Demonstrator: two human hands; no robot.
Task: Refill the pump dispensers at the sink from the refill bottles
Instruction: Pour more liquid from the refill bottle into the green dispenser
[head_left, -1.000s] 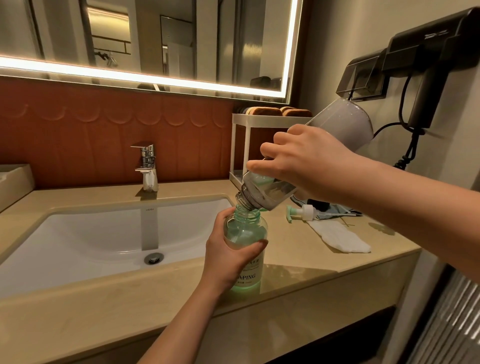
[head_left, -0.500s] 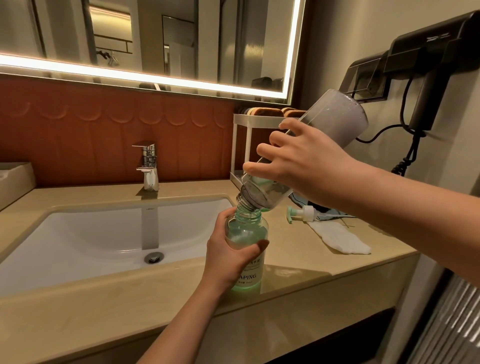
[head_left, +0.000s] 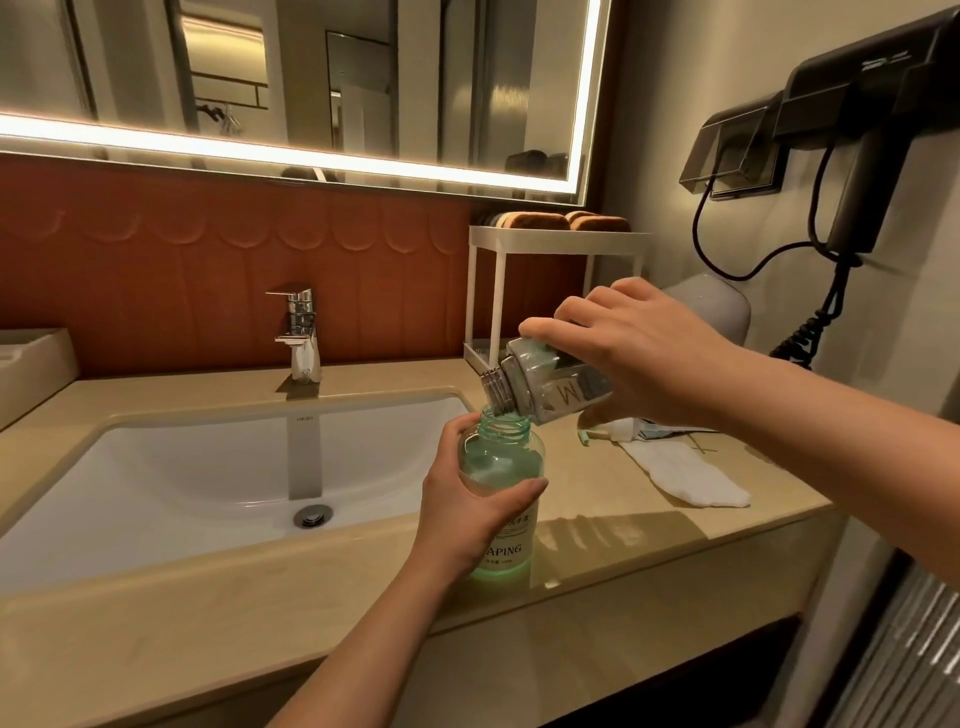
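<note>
At the lower centre of the frame the left hand (head_left: 465, 514) curls round a translucent green plastic dispenser bottle (head_left: 498, 460), thumb on its right side. The bottle stands upright and capless on the front strip of the beige stone worktop (head_left: 156, 623), just right of the white oval sink basin (head_left: 208, 467).

Right of centre, the right hand (head_left: 649, 358) grips a clear plastic refill bottle (head_left: 550, 389) from above. It is tipped leftward and down, with its threaded neck at the green bottle's open mouth; I cannot tell whether the two touch.

Beneath that hand lie a mint-and-white pump head (head_left: 615, 428), mostly hidden, and a white folded cloth (head_left: 685, 475).

Farther back stand a chrome tap (head_left: 298, 332) and a white metal rack (head_left: 550, 244). A black wall hair dryer (head_left: 872, 104) hangs at the upper right.
</note>
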